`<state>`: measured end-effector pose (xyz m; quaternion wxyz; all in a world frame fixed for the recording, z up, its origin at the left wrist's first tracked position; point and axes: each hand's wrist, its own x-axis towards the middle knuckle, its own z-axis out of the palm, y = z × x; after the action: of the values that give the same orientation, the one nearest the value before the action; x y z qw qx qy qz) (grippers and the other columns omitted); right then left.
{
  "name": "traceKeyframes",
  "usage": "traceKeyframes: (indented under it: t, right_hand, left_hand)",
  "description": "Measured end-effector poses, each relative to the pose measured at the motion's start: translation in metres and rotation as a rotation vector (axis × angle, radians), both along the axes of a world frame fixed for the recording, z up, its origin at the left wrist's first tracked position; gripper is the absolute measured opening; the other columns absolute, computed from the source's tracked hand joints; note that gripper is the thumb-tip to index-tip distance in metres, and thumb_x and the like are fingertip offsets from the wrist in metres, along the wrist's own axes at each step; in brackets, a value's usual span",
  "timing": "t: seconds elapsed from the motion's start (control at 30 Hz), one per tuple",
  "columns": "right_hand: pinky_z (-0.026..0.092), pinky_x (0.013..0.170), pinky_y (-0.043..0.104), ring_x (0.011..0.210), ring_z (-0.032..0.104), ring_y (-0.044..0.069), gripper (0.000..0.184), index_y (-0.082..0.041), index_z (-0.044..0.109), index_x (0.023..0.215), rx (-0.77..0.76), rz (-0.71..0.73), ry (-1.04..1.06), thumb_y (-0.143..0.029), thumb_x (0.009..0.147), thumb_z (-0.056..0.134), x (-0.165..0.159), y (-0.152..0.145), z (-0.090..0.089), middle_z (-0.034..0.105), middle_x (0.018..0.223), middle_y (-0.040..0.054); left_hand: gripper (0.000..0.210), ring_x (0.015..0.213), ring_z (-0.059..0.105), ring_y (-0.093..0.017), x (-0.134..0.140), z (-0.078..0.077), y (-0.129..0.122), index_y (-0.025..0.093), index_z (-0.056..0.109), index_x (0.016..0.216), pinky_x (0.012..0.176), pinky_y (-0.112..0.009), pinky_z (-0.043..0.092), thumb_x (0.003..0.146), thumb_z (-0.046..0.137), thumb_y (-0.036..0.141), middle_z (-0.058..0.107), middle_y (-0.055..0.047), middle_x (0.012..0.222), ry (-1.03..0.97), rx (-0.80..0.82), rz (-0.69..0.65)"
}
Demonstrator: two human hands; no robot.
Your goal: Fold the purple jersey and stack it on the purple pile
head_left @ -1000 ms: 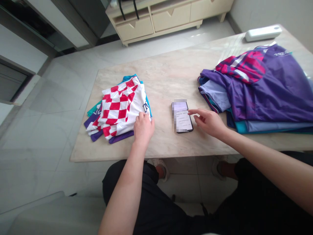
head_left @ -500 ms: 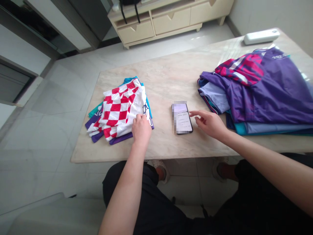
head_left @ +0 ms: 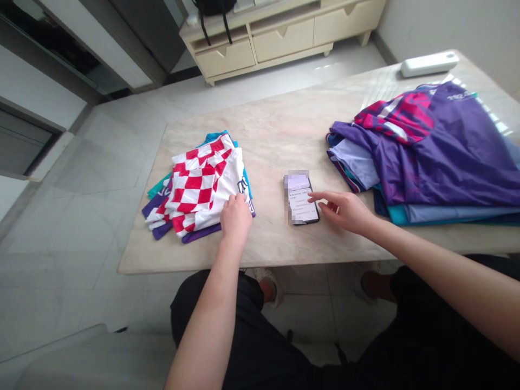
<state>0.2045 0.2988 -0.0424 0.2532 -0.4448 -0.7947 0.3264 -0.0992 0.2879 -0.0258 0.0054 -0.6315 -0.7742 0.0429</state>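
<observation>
On the left of the table, a red-and-white checked shirt (head_left: 199,181) lies folded on top of a small pile of purple and teal garments. My left hand (head_left: 236,216) is at the shirt's right edge, its fingers curled against the white cloth beside the dark print; the fingertips are partly hidden. A phone (head_left: 303,208) lies face up in the middle, with lines of text on its lit screen. My right hand (head_left: 343,210) reaches over the phone's right edge, index finger stretched to the screen and the other fingers loosely bent, holding nothing.
At the right, a larger stack of shirts is topped by a purple shirt (head_left: 450,157) with a pink patterned front. Behind it sits a white case-like object (head_left: 428,64). A cream cabinet (head_left: 284,40) with a black bag (head_left: 215,6) stands beyond the marble-patterned table (head_left: 268,124).
My right index finger has moved left, from the phone's edge onto its screen, and the text shown has shifted. My left hand stays at the checked shirt. The view has tilted slightly.
</observation>
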Motion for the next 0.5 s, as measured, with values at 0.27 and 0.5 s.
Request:
traceKeyframes:
  t: [0.27, 0.5]
  right_hand:
    - [0.042, 0.059, 0.028, 0.053, 0.056, 0.014, 0.044, -0.03, 0.067, 0.135, -0.069, 0.124, -0.103, -0.023, 0.093, 0.054, 0.0006, -0.0036, -0.0018, 0.066, 0.063, -0.0044]
    - [0.046, 0.064, 0.028, 0.055, 0.058, 0.011, 0.033, -0.024, 0.071, 0.123, 0.001, 0.028, -0.002, -0.025, 0.096, 0.052, 0.0021, 0.0002, -0.0002, 0.079, 0.1, 0.0002]
  left_hand:
    - [0.014, 0.107, 0.066, -0.029, -0.0016, -0.0023, -0.0003, 0.015, 0.064, 0.109, 0.09, -0.035, 0.05, 0.098, 0.055, 0.019, 0.069, -0.013, 0.111, -0.01, 0.0, -0.032]
    - [0.013, 0.107, 0.065, -0.029, -0.0005, -0.0012, -0.0013, 0.016, 0.064, 0.107, 0.087, -0.035, 0.05, 0.097, 0.056, 0.021, 0.069, -0.012, 0.11, -0.013, 0.014, -0.05]
